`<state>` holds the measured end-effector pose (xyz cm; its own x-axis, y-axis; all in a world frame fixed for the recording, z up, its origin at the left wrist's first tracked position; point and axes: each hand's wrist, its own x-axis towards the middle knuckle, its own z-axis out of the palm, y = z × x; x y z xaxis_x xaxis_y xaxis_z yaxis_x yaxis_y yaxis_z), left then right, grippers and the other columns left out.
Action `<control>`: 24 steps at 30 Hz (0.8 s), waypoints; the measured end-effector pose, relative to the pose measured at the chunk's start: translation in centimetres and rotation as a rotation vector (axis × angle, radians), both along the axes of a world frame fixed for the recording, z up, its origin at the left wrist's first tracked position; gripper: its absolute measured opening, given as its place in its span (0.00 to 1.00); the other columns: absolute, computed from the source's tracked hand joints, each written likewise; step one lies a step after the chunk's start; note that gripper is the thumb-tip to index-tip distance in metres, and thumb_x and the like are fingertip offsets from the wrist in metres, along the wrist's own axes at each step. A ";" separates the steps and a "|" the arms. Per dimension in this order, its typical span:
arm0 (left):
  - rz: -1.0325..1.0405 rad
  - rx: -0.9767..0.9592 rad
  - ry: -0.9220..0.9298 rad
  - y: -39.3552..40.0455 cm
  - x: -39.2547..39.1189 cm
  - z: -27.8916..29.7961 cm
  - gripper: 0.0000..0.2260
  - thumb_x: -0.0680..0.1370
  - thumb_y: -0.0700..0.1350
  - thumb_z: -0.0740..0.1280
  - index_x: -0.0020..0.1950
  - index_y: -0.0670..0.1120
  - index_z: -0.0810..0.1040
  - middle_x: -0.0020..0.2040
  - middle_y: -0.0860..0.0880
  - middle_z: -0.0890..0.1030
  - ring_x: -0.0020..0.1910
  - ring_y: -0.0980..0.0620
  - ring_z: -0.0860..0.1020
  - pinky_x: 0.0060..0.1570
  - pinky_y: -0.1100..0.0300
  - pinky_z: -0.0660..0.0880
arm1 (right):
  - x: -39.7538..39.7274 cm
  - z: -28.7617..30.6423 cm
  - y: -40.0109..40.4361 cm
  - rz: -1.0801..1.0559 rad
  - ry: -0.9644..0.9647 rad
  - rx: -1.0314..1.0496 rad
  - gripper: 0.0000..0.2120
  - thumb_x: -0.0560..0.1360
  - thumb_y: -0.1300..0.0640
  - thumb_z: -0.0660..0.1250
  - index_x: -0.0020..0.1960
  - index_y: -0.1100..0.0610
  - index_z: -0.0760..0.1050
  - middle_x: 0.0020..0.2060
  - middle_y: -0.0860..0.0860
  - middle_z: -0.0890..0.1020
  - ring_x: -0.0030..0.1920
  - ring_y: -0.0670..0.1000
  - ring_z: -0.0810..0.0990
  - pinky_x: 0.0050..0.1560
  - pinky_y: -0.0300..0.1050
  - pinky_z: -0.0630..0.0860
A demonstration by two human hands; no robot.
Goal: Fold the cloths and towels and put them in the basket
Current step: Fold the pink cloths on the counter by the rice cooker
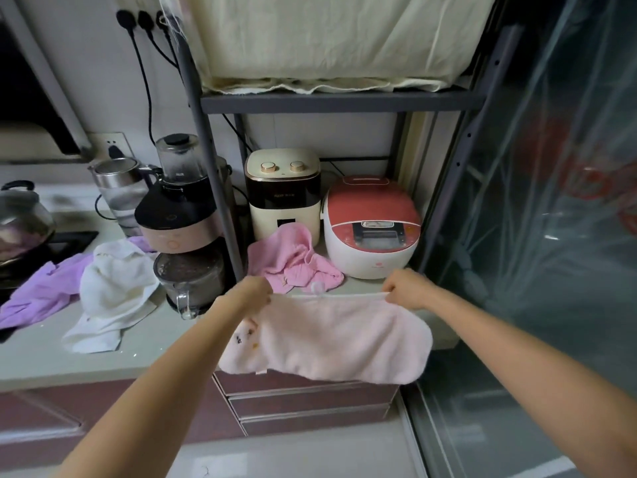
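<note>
- Nearest up: two bare forearms reaching in from the bottom corners, meeting over the counter edge.
- Left hand [254, 292] pinching the top-left corner of a pale pink towel [327, 343], fingers curled round the hem.
- Right hand [406, 288] pinching the top-right corner the same way, top edge pulled taut between the two.
- Towel hanging flat in the air just in front of the counter [103, 363], lower edge drooping over the maroon drawers [310, 401]; small embroidered patch near its left side, white plastic hook [316, 288] poking up mid-hem.
- Just behind the towel: crumpled brighter pink cloth [293, 260] lying on the counter, touching the front of the cream-and-black cooker [282, 194] and right beside the red-and-white rice cooker [372, 229].
- Off to the left on the counter: rumpled white towel [110, 294], partly on top of a purple cloth [44, 291] spread toward the stove.
- Between those and the pink cloth: glass jug [193, 281] under a pink-and-black blender thing [175, 215], a grey rack post [213, 174] right next to it.
- Further back: steel kettle [117, 188], pot with glass lid [20, 215] at the far left, plugs in wall sockets.
- Top: rack shelf carrying a big cream fabric-covered bundle [327, 39].
- Right side: plastic-draped glass door [551, 201].
- Can't spot a basket anywhere.
</note>
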<state>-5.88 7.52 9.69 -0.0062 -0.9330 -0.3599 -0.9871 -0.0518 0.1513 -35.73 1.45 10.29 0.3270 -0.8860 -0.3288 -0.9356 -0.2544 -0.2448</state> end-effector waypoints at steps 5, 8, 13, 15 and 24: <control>0.159 -0.509 0.108 -1.4 0.2 2.8 0.11 0.79 0.40 0.60 0.55 0.44 0.80 0.48 0.41 0.81 0.47 0.38 0.79 0.41 0.54 0.73 | 0.1 2.0 -2.7 -0.136 -0.275 -0.345 0.10 0.71 0.70 0.61 0.32 0.66 0.71 0.30 0.60 0.71 0.34 0.56 0.71 0.35 0.52 0.75; 0.095 -0.593 0.060 -0.5 1.2 2.2 0.11 0.78 0.42 0.60 0.55 0.47 0.80 0.48 0.42 0.82 0.46 0.38 0.79 0.43 0.50 0.75 | 0.6 1.6 -1.1 -0.110 -0.373 -0.386 0.11 0.72 0.68 0.61 0.32 0.63 0.74 0.30 0.59 0.73 0.34 0.56 0.69 0.35 0.47 0.64; 0.087 -0.384 0.086 1.0 2.0 -5.8 0.11 0.80 0.44 0.62 0.58 0.45 0.81 0.54 0.43 0.82 0.54 0.42 0.79 0.51 0.53 0.74 | 0.9 -7.4 1.9 -0.066 -0.289 -0.197 0.13 0.74 0.66 0.61 0.33 0.56 0.75 0.34 0.56 0.79 0.38 0.58 0.77 0.39 0.52 0.73; 0.083 -0.268 0.105 1.4 2.0 -9.3 0.11 0.80 0.44 0.62 0.57 0.43 0.81 0.54 0.43 0.82 0.56 0.42 0.77 0.53 0.54 0.72 | 1.2 -11.4 2.0 -0.042 -0.196 -0.132 0.15 0.74 0.66 0.61 0.30 0.54 0.71 0.33 0.56 0.77 0.38 0.57 0.76 0.38 0.51 0.70; 0.039 0.266 -0.005 0.6 2.5 -15.0 0.16 0.77 0.47 0.63 0.63 0.47 0.76 0.61 0.45 0.78 0.60 0.44 0.75 0.61 0.49 0.72 | 1.6 -16.6 2.0 -0.095 -0.074 0.088 0.18 0.81 0.51 0.55 0.42 0.62 0.73 0.43 0.56 0.78 0.43 0.56 0.75 0.43 0.47 0.69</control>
<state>-3.35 8.11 -5.33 0.0299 -0.8053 -0.5921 -0.9843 -0.1267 0.1226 -34.17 3.41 -6.30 0.2690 -0.8830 -0.3847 -0.9330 -0.1396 -0.3318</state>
